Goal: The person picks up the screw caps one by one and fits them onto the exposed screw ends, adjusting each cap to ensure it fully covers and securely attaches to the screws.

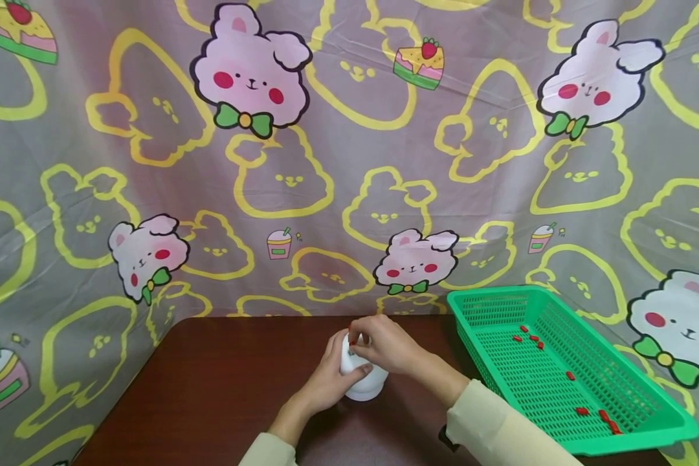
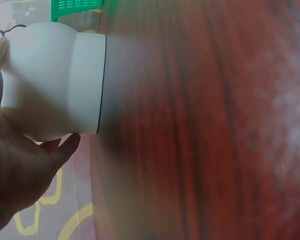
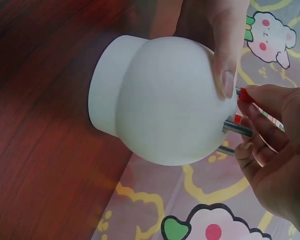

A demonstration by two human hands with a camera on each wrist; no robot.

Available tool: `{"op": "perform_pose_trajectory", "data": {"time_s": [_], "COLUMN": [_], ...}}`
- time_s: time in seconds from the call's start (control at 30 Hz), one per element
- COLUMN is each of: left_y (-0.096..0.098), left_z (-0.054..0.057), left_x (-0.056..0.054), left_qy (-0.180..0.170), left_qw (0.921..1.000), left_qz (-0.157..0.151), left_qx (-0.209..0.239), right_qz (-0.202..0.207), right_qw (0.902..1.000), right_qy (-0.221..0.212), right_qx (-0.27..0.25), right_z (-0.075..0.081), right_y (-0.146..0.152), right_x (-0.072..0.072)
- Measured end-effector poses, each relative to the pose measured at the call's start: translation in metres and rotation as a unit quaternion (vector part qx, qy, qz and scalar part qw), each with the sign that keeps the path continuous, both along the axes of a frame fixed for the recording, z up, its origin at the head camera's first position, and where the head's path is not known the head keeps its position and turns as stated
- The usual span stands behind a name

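A white ball-shaped body with a short collar-like base (image 3: 170,100) stands on the table. Metal threaded studs (image 3: 238,127) stick out of its top in the right wrist view. My left hand (image 1: 326,382) grips the body from the left, thumb across its near side. At the top, my right hand (image 1: 390,343) pinches a small red cap (image 3: 246,95) between thumb and finger, at the end of one stud. Another bit of red (image 3: 238,119) shows behind the front stud, partly hidden by it. In the left wrist view, the left thumb lies against the white body near its base.
A green mesh basket (image 1: 684,424) stands to the right, with several small red caps (image 1: 582,411) scattered over its floor. The dark brown tabletop (image 1: 210,388) runs back to a patterned curtain (image 1: 338,226) hanging behind and at the sides.
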State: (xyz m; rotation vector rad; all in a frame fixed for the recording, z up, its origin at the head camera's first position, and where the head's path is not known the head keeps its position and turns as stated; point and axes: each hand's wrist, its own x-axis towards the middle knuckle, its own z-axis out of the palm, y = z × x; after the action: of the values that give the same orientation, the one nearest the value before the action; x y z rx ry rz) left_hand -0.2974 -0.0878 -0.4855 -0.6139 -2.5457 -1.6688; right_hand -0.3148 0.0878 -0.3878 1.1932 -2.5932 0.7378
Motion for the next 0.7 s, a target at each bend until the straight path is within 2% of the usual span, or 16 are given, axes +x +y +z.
{"op": "perform_pose_trajectory", "data": {"time_s": [0.33, 0.7], "left_y": [0.000, 0.000], "left_z": [-0.001, 0.000], "left_x": [-0.001, 0.000], "left_qy": [-0.002, 0.006], "left_qw": [1.0000, 1.0000], "left_qz": [0.002, 0.002], "left_qx": [-0.004, 0.004], "right_qz": [-0.011, -0.015], "right_qw": [0.9996, 0.9993], "right_qy": [-0.009, -0.003], "right_qx": [0.023, 0.034], "right_z": [0.000, 0.011], "right_y": [0.001, 0.007], "right_x": [0.001, 0.006]}}
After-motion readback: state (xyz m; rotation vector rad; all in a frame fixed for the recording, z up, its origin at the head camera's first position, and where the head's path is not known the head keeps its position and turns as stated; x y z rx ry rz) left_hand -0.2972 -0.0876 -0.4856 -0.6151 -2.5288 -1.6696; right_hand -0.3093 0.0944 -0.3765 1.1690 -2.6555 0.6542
